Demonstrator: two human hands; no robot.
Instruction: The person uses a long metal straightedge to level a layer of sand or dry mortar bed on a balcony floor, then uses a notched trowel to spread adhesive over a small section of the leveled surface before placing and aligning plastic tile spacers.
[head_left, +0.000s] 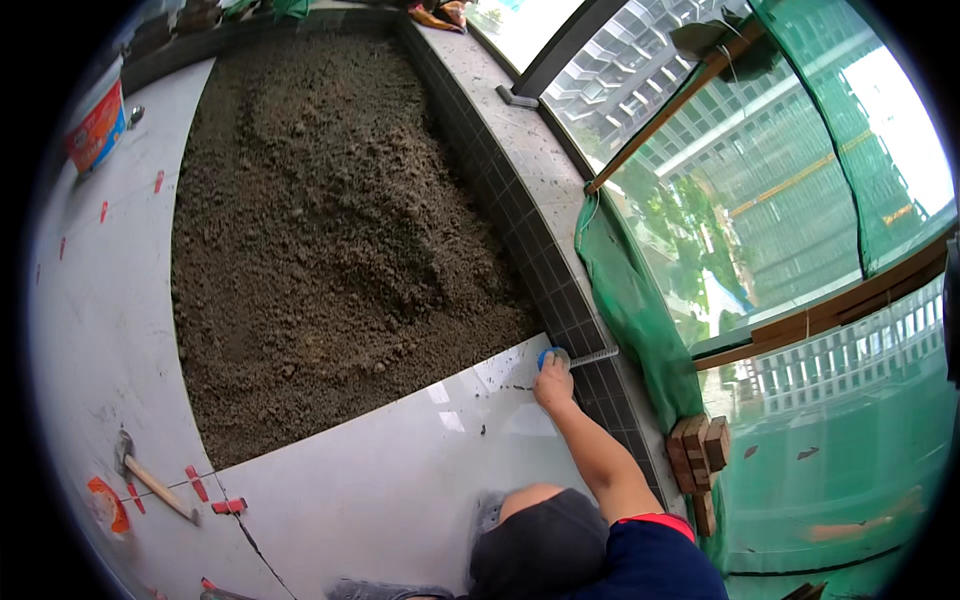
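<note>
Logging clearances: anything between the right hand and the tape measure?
Nothing visible: the right hand is directly on the tape measure, by the far right corner of the pale tile. Its strip reaches out over the dark wall.

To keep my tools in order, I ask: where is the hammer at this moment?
In the head view, the hammer lies at lower left on the pale tiles, between two red clips.
</note>
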